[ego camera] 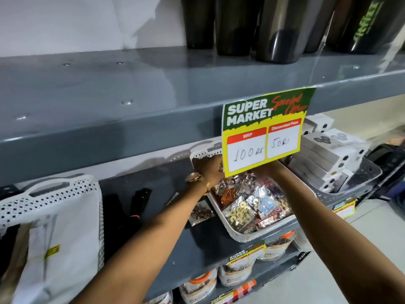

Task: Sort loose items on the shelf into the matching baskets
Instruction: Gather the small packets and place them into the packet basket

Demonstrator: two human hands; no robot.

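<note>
A white perforated basket [270,229] sits on the middle grey shelf, tilted toward me and filled with several shiny packets of coin-like trinkets [241,212]. One loose packet of dark trinkets [200,212] lies on the shelf just left of the basket. My left hand [209,170], with a watch at the wrist, is closed over the basket's back left rim. My right hand [272,168] reaches to the basket's back right. Its fingers are hidden behind the hanging price sign [263,132].
A second white basket [65,194] holding bagged goods stands at the left, with black items [135,205] on the shelf between. A grey basket [368,172] of white boxes is at the right. Dark tumblers [236,25] stand on the shelf above, jars [199,284] below.
</note>
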